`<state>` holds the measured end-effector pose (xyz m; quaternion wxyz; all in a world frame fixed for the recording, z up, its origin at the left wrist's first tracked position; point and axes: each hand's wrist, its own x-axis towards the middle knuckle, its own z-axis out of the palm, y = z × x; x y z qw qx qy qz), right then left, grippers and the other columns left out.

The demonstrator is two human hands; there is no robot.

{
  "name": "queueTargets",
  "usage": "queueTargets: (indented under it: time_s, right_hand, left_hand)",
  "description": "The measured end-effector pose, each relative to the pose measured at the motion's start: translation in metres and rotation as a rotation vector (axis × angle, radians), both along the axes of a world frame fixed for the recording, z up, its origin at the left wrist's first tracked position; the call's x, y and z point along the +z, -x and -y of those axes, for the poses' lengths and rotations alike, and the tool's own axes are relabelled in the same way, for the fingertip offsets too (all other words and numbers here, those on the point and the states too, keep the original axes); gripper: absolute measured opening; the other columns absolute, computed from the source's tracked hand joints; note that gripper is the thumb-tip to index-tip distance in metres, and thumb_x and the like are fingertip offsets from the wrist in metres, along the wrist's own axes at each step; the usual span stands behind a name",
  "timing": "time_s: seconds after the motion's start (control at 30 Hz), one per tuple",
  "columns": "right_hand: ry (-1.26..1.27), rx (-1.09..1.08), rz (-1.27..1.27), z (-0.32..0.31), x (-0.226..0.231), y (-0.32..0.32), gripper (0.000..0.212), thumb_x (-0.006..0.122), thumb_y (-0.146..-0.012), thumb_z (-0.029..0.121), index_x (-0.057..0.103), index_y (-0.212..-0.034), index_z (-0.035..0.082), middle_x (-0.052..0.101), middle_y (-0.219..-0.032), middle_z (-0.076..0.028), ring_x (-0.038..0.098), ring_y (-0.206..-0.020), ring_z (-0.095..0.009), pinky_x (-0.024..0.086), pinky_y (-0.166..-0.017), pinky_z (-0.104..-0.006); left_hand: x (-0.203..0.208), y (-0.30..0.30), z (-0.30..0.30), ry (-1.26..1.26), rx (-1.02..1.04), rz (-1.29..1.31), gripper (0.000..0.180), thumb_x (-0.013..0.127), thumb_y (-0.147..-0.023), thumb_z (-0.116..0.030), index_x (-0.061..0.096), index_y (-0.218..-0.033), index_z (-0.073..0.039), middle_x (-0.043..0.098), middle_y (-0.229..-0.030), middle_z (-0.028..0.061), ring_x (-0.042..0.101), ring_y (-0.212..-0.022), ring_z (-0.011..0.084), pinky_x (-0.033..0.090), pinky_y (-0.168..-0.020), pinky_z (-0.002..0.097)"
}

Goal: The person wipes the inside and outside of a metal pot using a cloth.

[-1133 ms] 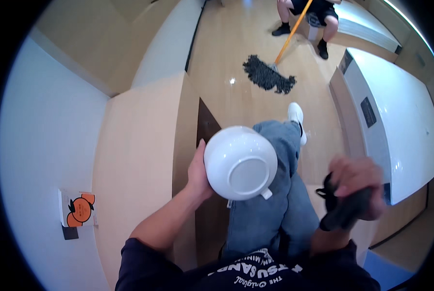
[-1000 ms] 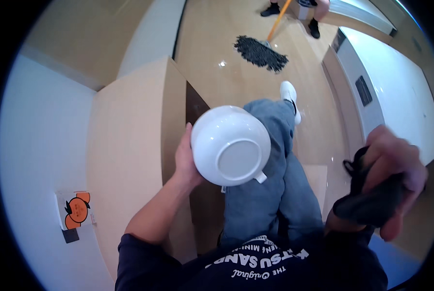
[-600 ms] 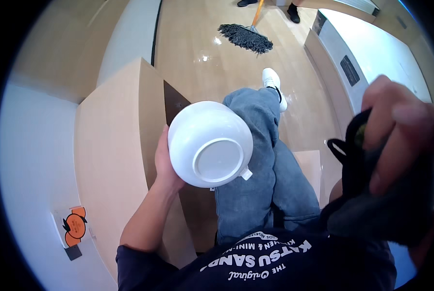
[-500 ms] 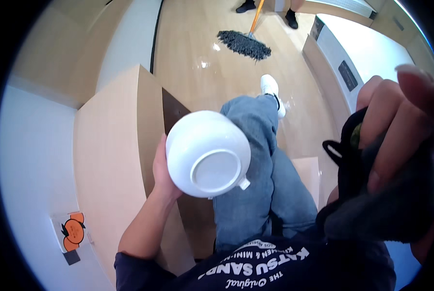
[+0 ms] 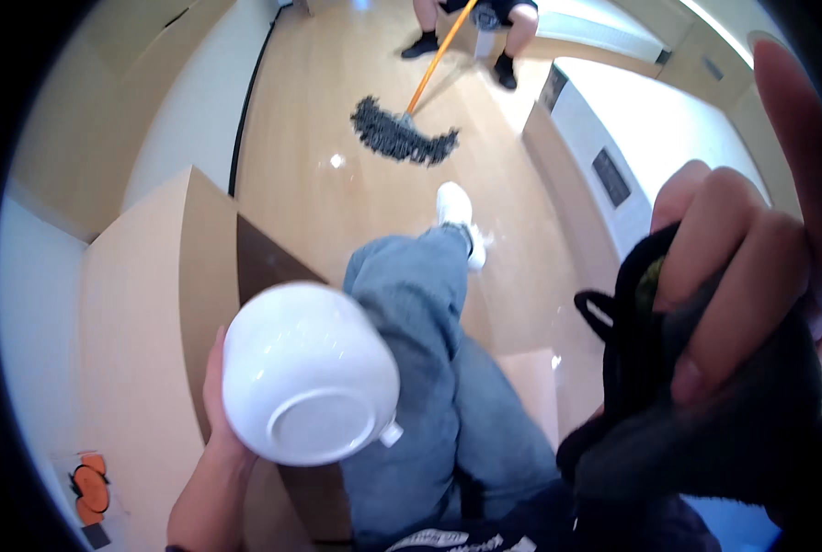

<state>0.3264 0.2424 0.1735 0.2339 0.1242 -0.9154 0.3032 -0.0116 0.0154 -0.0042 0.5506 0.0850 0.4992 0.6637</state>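
Note:
My left hand (image 5: 216,391) grips the side of a white bowl (image 5: 324,345) with a small lug on its rim side. The bowl is tilted so that its round foot faces me, and its inside is hidden. Close in front of the view, on the right, my right hand (image 5: 737,258) has its fingers bent over a dark cloth (image 5: 696,414) with a black loop at its edge. A patch of green shows within the cloth's folds. One finger of that hand points upward, apart from the others.
Beside the bowl stands a pale wooden cabinet (image 5: 135,340). Ahead, another person's legs (image 5: 519,41) stand behind a grey mop (image 5: 402,136) with an orange handle on the wooden floor (image 5: 291,138). A white-topped unit (image 5: 650,138) is at the right.
The view has shifted, so the surroundings sit lower and further left, with more of the other person showing. The mop head has changed shape. Both hands keep their holds.

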Motion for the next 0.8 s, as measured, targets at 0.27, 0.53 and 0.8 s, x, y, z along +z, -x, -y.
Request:
queueTargets:
  time_s: [0.27, 0.53, 0.8]
  right_hand:
    - [0.422, -0.395, -0.209, 0.067, -0.037, 0.021, 0.056, 0.061, -0.101, 0.04, 0.056, -0.132, -0.007, 0.07, -0.089, -0.004, 0.064, -0.079, -0.012, 0.051, -0.076, -0.0249]
    - [1.669, -0.763, -0.457, 0.098, -0.162, 0.093, 0.03, 0.062, -0.106, 0.017, 0.062, -0.13, -0.002, 0.071, -0.116, -0.007, 0.067, -0.107, -0.013, 0.053, -0.096, -0.03]
    - [0.415, -0.809, -0.336, 0.151, -0.14, 0.141, 0.054, 0.072, -0.079, 0.0, 0.064, -0.133, 0.004, 0.066, -0.133, -0.016, 0.062, -0.12, -0.035, 0.046, -0.107, -0.0437]
  left_hand:
    - [0.013, 0.01, -0.002, -0.043, -0.084, 0.005, 0.054, 0.044, -0.11, -0.046, 0.059, -0.138, -0.002, 0.07, -0.124, 0.0161, 0.07, -0.111, 0.0295, 0.059, -0.096, 0.0446]
    - [0.02, 0.009, -0.003, 0.079, 0.061, -0.006, 0.066, 0.037, -0.111, -0.052, 0.059, -0.136, 0.005, 0.069, -0.125, 0.0207, 0.071, -0.11, 0.0304, 0.058, -0.097, 0.0423]
    - [0.017, 0.013, 0.003, 0.253, 0.045, -0.661, 0.071, 0.039, -0.111, -0.052, 0.072, -0.079, 0.002, 0.07, -0.072, 0.0082, 0.065, -0.067, 0.0142, 0.053, -0.065, 0.0356]
